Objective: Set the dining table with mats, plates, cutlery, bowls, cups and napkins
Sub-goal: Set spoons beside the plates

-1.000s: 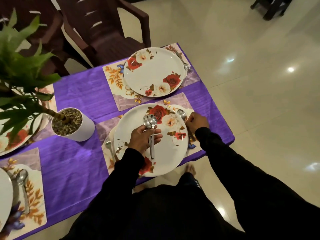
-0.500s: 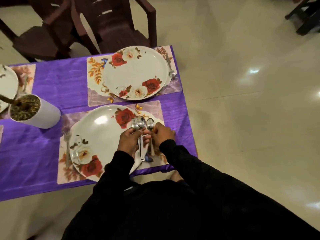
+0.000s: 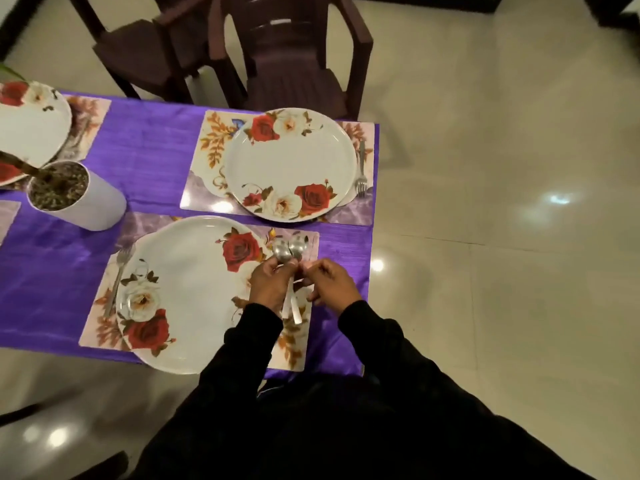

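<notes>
Flanking the near plate (image 3: 194, 292), a fork (image 3: 117, 277) lies left; the left hand (image 3: 270, 289) grips two spoons (image 3: 289, 252), the right hand (image 3: 330, 284) seemingly pinching them, above purple cloth (image 3: 156, 140), tiled floor (image 3: 502, 237) around.

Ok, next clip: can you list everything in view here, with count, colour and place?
plates: three, white with red roses, each on a mat; the third cut off at far left
placemats: three clear, floral, on the tablecloth; a sliver of another at the left edge
tablecloth: one, purple
forks: two, silver, one beside each full plate
spoons: two, silver, in the hands
plant pot: one, white, left of centre
chairs: two, dark brown, far side
left hand: grips spoons
right hand: fingers pinch a spoon
</notes>
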